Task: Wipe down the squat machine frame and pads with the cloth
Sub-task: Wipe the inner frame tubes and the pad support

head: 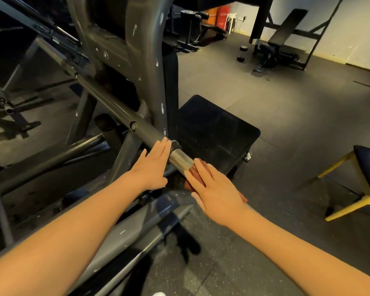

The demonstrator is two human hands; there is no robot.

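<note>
The squat machine's grey frame (145, 60) has chipped paint. A long slanted bar (107, 101) runs down from the upper left and ends in a chrome sleeve (181, 158). My left hand (152, 165) rests flat on the bar just before the sleeve's collar, fingers straight. My right hand (216, 193) presses a reddish-brown cloth (195, 173) against the sleeve's end with straight fingers. Most of the cloth is hidden under that hand. A black pad (214, 129) sits just behind the sleeve.
A dark bench with yellow legs (367, 167) stands at the right. An adjustable bench (282, 45) and a small dumbbell (242, 53) are at the back. More grey frame tubes (41, 163) cross low on the left. Rubber floor (286, 116) lies between.
</note>
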